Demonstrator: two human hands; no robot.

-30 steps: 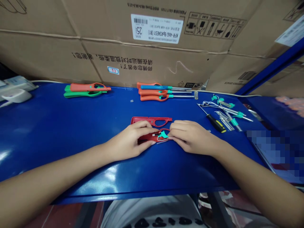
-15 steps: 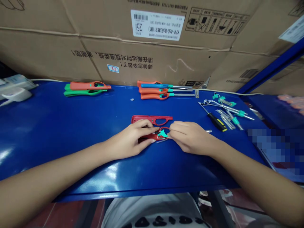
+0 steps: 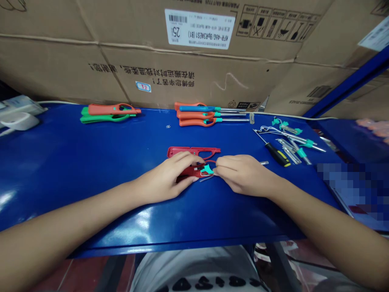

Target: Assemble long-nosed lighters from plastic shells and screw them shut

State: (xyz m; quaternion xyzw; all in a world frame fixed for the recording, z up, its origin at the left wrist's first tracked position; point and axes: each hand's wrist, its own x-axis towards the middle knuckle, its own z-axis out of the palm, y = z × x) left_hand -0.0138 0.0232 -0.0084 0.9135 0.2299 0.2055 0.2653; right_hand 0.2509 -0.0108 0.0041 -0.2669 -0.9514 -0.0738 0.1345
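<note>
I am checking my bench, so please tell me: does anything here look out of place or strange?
Yes, a little: tiny metal bits, perhaps screws, lie alone on the blue bench, apart from the orange lighter bodies. They are too small to see clearly. Nothing looks spilled or broken.

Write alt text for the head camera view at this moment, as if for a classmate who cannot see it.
Two bare hands, the left hand and the right hand, meet over a red plastic lighter shell with a teal part and thin wires, on a blue workbench. A second red shell lies just behind them, and a yellow-and-black screwdriver lies to the right, before cardboard cartons.
</note>
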